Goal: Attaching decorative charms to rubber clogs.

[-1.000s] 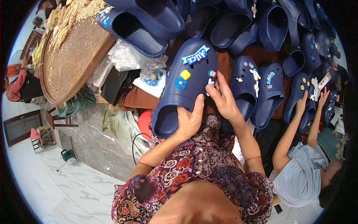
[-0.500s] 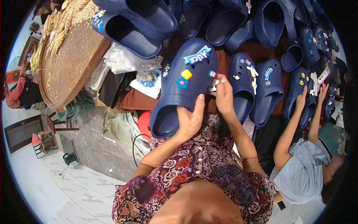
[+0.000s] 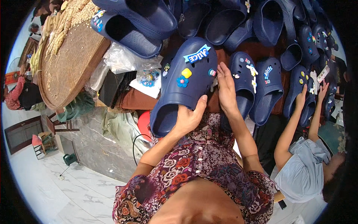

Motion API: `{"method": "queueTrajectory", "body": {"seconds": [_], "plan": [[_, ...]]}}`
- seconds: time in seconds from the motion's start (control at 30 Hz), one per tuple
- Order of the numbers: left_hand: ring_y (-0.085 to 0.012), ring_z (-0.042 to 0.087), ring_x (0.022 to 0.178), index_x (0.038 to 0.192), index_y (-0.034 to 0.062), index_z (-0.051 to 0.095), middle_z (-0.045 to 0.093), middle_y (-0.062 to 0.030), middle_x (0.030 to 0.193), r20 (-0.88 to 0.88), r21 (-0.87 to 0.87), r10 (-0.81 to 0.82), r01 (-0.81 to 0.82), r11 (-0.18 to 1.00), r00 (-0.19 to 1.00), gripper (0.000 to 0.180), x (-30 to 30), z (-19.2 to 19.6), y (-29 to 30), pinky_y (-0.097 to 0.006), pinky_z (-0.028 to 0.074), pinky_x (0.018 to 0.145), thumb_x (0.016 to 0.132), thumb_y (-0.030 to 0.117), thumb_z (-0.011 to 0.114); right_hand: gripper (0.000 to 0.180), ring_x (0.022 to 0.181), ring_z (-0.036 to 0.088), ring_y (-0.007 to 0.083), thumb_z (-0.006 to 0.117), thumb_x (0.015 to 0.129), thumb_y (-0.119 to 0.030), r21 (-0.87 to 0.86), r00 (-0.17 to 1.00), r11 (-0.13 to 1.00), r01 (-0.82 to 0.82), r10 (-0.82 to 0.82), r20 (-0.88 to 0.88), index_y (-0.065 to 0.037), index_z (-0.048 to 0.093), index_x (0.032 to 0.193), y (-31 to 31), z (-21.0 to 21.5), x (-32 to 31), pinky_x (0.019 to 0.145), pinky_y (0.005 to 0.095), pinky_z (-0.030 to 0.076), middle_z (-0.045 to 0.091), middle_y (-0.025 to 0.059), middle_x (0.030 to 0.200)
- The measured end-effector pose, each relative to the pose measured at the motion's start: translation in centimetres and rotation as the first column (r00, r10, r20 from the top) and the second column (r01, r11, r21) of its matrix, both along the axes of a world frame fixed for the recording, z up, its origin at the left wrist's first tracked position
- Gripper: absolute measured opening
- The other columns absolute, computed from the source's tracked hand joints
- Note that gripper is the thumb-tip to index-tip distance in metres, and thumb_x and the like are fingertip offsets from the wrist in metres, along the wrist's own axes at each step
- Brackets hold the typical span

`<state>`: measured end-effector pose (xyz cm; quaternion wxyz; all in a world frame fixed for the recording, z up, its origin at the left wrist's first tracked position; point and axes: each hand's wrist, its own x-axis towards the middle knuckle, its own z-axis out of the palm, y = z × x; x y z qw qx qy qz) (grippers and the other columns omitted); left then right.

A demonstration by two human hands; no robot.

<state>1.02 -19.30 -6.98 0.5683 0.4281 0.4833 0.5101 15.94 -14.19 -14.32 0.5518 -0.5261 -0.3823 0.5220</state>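
My left hand point(image 3: 189, 117) grips a navy clog point(image 3: 179, 95) at its opening, fingers inside and thumb on the upper. On the clog sit a blue banner charm point(image 3: 197, 54), a yellow charm point(image 3: 186, 72), a blue flower charm point(image 3: 182, 81) and a small round charm point(image 3: 212, 72) near its right side. Beside that round charm, my right hand point(image 3: 226, 86) has its fingers stretched out. A bit of something white shows between the clog and this hand; its kind is hidden. Two decorated navy clogs, one with white charms point(image 3: 244, 80) and one with a blue banner point(image 3: 267, 89), lie just to the right.
More navy clogs point(image 3: 225, 26) crowd the far side and right. Clear plastic bags point(image 3: 125, 58) and a packet of charms point(image 3: 149, 78) lie left of my clog. A round woven tray point(image 3: 71, 63) holds grain and cobs. At the right, another person's hands point(image 3: 301, 95) touch clogs.
My right hand has come off the small round charm, and its bent fingers have straightened beside the clog. The left hand and the clog have hardly moved.
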Motion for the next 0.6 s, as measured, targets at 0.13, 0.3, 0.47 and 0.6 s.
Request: {"method": "queueTrajectory", "body": {"seconds": [0.13,0.3,0.47,0.6], "plan": [[-0.0161,0.059,0.111,0.127,-0.0050,0.057,0.062,-0.0092,0.121,0.008,-0.036,-0.033,0.033,0.999,0.999,0.035,-0.4,-0.2,0.1,-0.031,0.047,0.096,0.095,0.009,0.064,0.047,0.125,0.051,0.0224,0.045,0.106,-0.022,0.045,0.999,0.999,-0.017,0.016,0.028,0.004,0.038,0.144,0.1,3.9,-0.6,0.108,0.0330,0.038,0.050,0.0172,0.138],[-0.0158,0.059,0.103,0.128,-0.0060,0.053,0.062,-0.0089,0.114,-0.035,-0.048,-0.069,0.068,0.997,0.997,0.038,0.1,-0.5,-0.1,-0.031,0.048,0.091,0.093,0.007,0.063,0.046,0.103,0.058,0.0226,0.059,0.101,-0.029,0.101,0.918,0.991,-0.085,0.039,0.394,0.001,0.047,0.134,0.2,5.9,-1.7,0.089,0.0343,0.048,0.055,0.0146,0.118],[-0.0155,0.058,0.099,0.128,-0.0045,0.054,0.062,-0.0067,0.110,-0.054,-0.027,-0.080,0.078,0.997,0.995,0.037,0.3,-0.6,0.2,-0.031,0.048,0.089,0.093,0.007,0.062,0.047,0.100,0.059,0.0389,0.052,0.103,-0.033,0.190,0.729,0.975,-0.116,-0.046,0.683,0.003,0.047,0.133,0.6,5.9,-1.5,0.085,0.0422,0.049,0.054,0.0205,0.111],[-0.0159,0.059,0.101,0.127,-0.0041,0.055,0.063,-0.0067,0.113,-0.018,-0.108,-0.031,0.029,0.994,0.999,0.037,0.1,0.0,0.1,-0.031,0.048,0.090,0.093,0.006,0.063,0.035,0.095,0.062,0.0417,0.046,0.104,-0.023,0.235,0.663,0.970,-0.056,-0.140,0.736,0.002,0.056,0.125,0.8,5.7,-1.4,0.081,0.0446,0.050,0.060,0.0220,0.104]]}}
